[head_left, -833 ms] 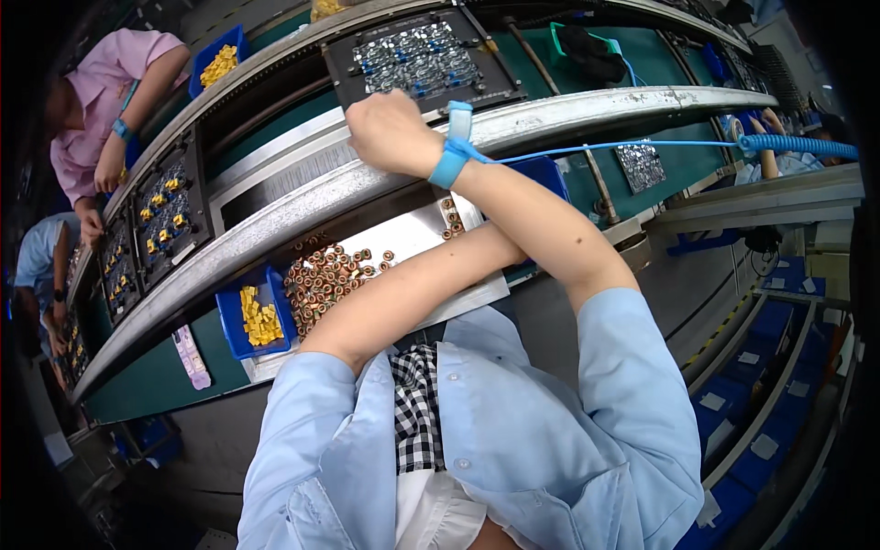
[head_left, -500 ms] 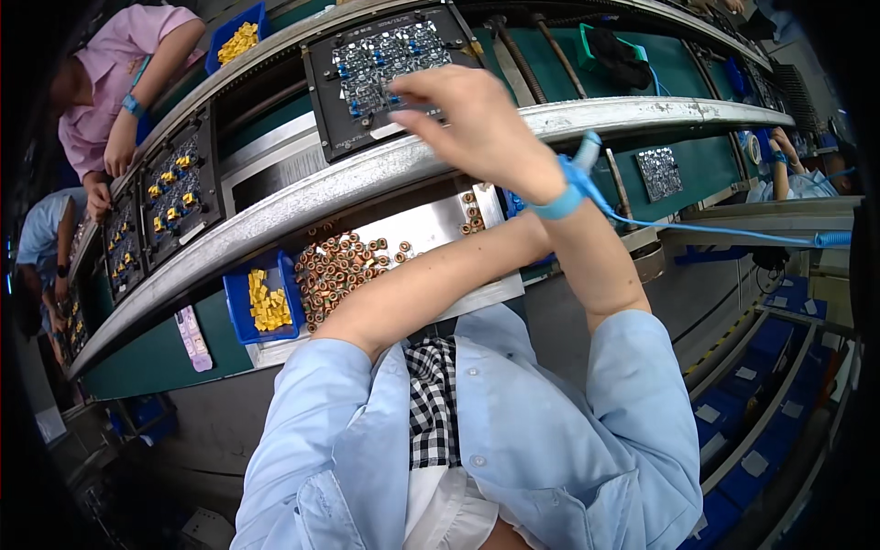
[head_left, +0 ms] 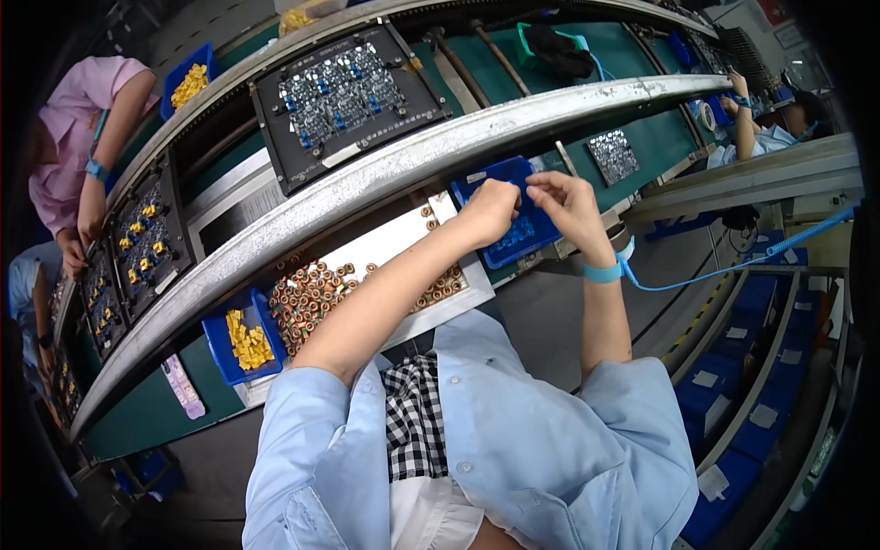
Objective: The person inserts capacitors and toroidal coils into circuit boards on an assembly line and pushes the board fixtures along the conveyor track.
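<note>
The right hand (head_left: 570, 209) has left the circuit boards (head_left: 341, 96) and now meets the left hand (head_left: 493, 213) over the blue bin (head_left: 516, 169) of small blue parts (head_left: 515, 235), so the work seems to have shifted there; both hands' fingers are bent, but whether they grip anything I cannot tell

Up on the left I see a co-worker in a pink top (head_left: 117, 84), near a blue bin (head_left: 167, 103) of yellow parts (head_left: 191, 85). Toward the far right, I make out a dark bundle (head_left: 559, 53) at a green tray (head_left: 525, 48), and blue bins (head_left: 753, 442) in rows beside striped floor tape (head_left: 708, 313).
</note>
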The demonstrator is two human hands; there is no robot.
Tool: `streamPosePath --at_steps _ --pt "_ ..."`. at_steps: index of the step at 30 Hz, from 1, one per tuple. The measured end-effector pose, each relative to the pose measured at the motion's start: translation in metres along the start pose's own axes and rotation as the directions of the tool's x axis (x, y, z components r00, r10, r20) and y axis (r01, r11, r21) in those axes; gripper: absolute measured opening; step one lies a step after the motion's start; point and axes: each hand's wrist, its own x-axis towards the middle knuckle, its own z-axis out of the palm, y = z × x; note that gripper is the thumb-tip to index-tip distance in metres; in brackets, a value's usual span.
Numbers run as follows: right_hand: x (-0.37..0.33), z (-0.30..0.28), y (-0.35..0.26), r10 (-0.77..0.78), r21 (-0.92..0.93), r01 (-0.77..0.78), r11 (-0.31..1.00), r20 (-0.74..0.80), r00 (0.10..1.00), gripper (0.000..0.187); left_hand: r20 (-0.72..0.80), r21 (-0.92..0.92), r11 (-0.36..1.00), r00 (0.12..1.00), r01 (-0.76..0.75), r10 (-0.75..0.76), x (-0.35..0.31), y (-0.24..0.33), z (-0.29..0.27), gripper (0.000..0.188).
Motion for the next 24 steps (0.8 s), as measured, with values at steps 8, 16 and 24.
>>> streamPosePath --at_steps 8,16,24 --pt "-0.014 0.015 -0.029 -0.036 0.352 0.104 0.93 -0.193 0.98 0.015 -0.021 -0.912 0.39 0.937 0.125 -0.349 -0.032 0.036 -0.045 0.009" --pt "-0.003 0.036 0.011 -0.251 -0.542 0.385 0.747 0.306 0.918 0.023 -0.287 -0.859 0.511 0.821 0.007 -0.493 -0.072 0.01 -0.17 0.018" --pt "0.009 0.042 0.033 -0.191 -0.501 0.441 0.744 0.473 0.86 0.026 -0.224 -0.961 0.268 0.783 -0.077 -0.58 -0.087 -0.023 -0.208 0.026"
